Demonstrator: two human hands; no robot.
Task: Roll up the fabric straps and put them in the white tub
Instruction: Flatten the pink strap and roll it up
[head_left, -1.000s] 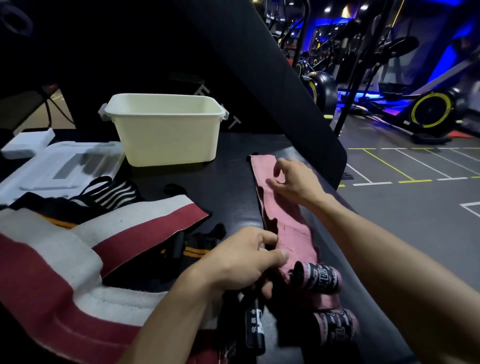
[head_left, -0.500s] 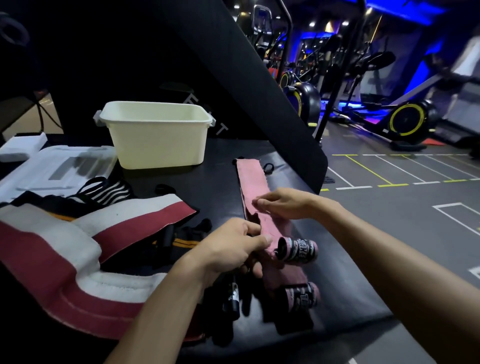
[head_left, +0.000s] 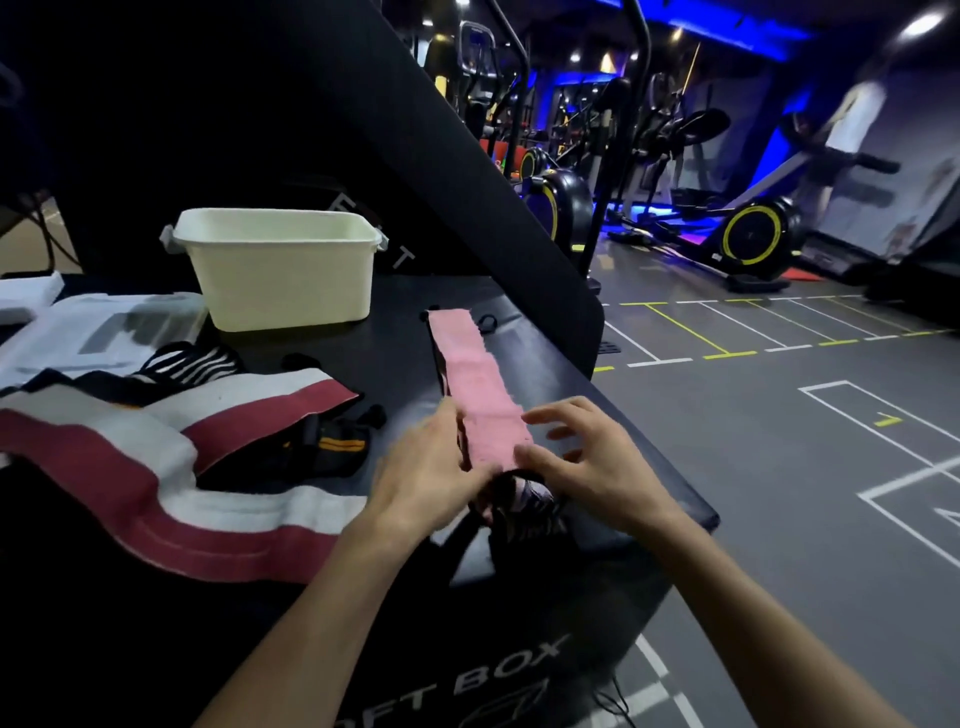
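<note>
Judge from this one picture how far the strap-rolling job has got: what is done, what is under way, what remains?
Done: nothing shows above the white tub's rim; its inside is hidden. Under way: the left hand and right hand hold the near end of the pink strap, apparently starting its roll; most still lies flat. Left: the red and white band and black straps lie unrolled.

bare black tabletop between white tub and pink strap, strap pile crowding left
</note>
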